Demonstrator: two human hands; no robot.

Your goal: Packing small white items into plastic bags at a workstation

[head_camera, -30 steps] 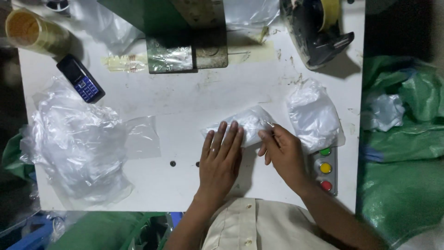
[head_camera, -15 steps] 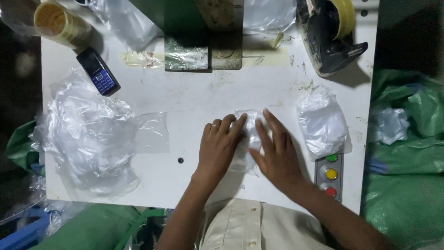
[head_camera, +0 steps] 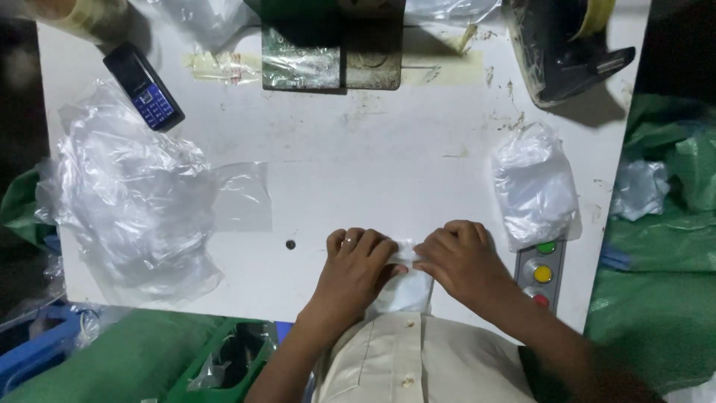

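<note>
My left hand [head_camera: 356, 267] and my right hand [head_camera: 464, 261] are side by side at the near edge of the white table [head_camera: 373, 164]. Both press with curled fingers on a small white item in clear plastic [head_camera: 405, 283], which lies folded under them and reaches down to my shirt. The left hand has a ring on one finger. Most of the item is hidden beneath the hands.
A heap of clear plastic bags [head_camera: 134, 201] lies at the left, a filled bag [head_camera: 533, 186] at the right above a three-button box [head_camera: 542, 273]. A phone [head_camera: 144, 86] lies far left; a tape dispenser [head_camera: 567, 45] far right. Green sacks [head_camera: 656, 254] flank the table.
Both hands have drawn the wrapped item toward my body, from mid-table to the near edge. The fingers have gone from flat and spread to curled over it.
</note>
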